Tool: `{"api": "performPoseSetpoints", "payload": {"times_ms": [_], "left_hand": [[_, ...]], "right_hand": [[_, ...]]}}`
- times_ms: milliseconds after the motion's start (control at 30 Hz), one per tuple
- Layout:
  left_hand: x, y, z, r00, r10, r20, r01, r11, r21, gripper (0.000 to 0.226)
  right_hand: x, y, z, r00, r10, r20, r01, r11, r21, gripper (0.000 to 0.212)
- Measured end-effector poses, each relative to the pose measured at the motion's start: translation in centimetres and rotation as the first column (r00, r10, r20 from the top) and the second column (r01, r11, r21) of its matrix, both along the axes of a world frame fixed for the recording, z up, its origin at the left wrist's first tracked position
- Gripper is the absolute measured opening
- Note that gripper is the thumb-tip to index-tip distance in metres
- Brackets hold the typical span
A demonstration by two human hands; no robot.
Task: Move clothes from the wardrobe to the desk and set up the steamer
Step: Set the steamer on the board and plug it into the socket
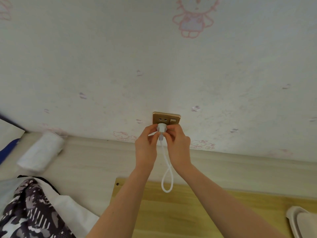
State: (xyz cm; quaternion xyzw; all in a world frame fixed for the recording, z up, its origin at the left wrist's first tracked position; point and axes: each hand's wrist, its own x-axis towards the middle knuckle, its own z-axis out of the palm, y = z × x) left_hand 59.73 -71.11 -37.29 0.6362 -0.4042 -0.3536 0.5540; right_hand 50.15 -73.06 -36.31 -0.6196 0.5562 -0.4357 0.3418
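— What do we see?
— We see a pale wall [103, 57] with a pink cartoon cat [192, 19] and a gold socket plate [167, 116].
— And down low?
— We see a pale ledge [96, 155] and a yellow wood bench [188, 212].

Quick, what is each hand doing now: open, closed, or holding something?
Left hand: closed, fingers pinching the white plug at the gold wall socket.
Right hand: closed, also pinching the same plug from the other side.
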Motion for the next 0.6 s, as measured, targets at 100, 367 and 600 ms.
{"api": "performPoseSetpoints", "payload": {"times_ms": [100,367,600], "left_hand": [[0.0,0.0,-0.1,0.999,0.012,0.036,-0.012,1.000,0.014,0.022],[0.2,0.3,-1.0,0.987,0.030,0.160,-0.052,0.990,0.133,0.015],[-0.8,4.3,-0.7,0.954,-0.020,0.300,-0.040,0.981,0.191,0.025]], "right_hand": [[0.1,-0.1,0.1,0.999,-0.009,0.040,0.009,1.000,0.016,0.009],[-1.3,-0.4,0.8,0.992,0.113,-0.052,-0.106,0.987,0.120,0.021],[-5.1,2.5,1.4,0.867,0.278,-0.415,-0.202,0.955,0.217,0.037]]}}
